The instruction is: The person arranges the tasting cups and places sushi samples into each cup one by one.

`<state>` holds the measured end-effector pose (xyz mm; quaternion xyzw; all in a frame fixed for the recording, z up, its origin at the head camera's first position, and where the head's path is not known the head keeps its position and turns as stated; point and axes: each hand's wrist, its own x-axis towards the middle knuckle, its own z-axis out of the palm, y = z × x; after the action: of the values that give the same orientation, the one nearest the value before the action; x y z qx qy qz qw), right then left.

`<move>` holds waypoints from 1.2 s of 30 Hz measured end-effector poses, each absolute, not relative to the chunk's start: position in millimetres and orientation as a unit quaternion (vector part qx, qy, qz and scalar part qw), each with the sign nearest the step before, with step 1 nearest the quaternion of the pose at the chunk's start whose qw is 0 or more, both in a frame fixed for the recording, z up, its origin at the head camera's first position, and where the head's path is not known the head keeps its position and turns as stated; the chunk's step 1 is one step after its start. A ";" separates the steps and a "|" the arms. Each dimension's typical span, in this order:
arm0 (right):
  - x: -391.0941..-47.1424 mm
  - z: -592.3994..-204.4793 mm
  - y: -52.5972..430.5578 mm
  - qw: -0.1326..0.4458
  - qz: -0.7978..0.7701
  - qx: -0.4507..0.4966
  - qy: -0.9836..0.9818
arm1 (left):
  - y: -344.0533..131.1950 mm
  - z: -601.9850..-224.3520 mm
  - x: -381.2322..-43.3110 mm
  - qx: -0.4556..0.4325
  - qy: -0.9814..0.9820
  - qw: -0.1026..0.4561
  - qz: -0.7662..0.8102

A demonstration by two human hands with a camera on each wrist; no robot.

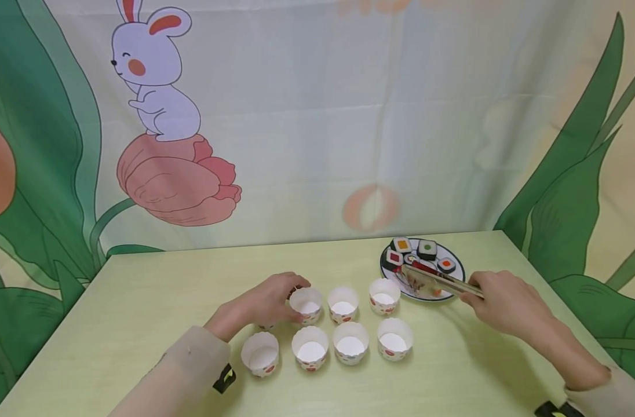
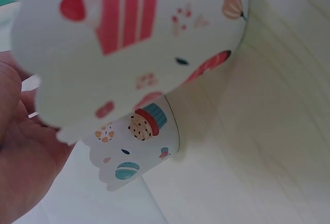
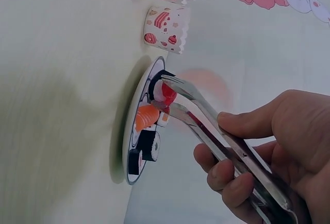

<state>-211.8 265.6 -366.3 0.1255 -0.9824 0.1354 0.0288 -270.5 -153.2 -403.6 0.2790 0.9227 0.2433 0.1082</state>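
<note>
My left hand [image 1: 273, 298] grips a white paper baking cup [image 1: 308, 307] by its side, thumb in front and fingers behind. The left wrist view shows this cup's printed wall [image 2: 139, 38] up close, with cake and flower pictures. In my right hand [image 1: 510, 304] is a pair of metal tongs [image 3: 221, 136]. Their tips reach over a plate [image 3: 127, 152] of sushi pieces and lie on both sides of a piece with a red top [image 3: 169, 94]. An orange-topped piece [image 3: 147, 116] and black-wrapped rolls [image 3: 149, 145] sit beside it.
Several more baking cups stand in two rows, among them a front left cup [image 1: 261, 354] and a back right cup [image 1: 384, 296]. The plate [image 1: 442, 299] lies at the table's back right. A printed curtain [image 1: 307, 145] hangs behind the pale table [image 1: 156, 307].
</note>
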 end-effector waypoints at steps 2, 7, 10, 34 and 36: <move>-211.2 -364.9 265.3 0.039 0.138 0.128 -0.981 | -153.1 -403.5 -270.5 0.274 0.923 0.110 0.246; -209.6 -360.6 261.8 0.056 0.139 0.134 -0.980 | -153.9 -403.6 -271.5 0.269 0.922 0.114 0.256; -208.0 -358.0 257.8 0.061 0.139 0.137 -0.979 | -154.6 -403.9 -272.8 0.270 0.919 0.116 0.262; -198.4 -343.5 217.6 0.095 0.113 0.199 -0.969 | -155.3 -404.3 -275.9 0.282 0.912 0.125 0.269; -197.9 -343.2 214.2 0.094 0.116 0.205 -0.967 | -155.4 -404.3 -275.8 0.278 0.913 0.127 0.271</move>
<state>-197.9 214.2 -343.2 0.2053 -0.9672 0.1163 0.0938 -275.8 -155.4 -404.3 0.2783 0.9126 0.2710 0.1272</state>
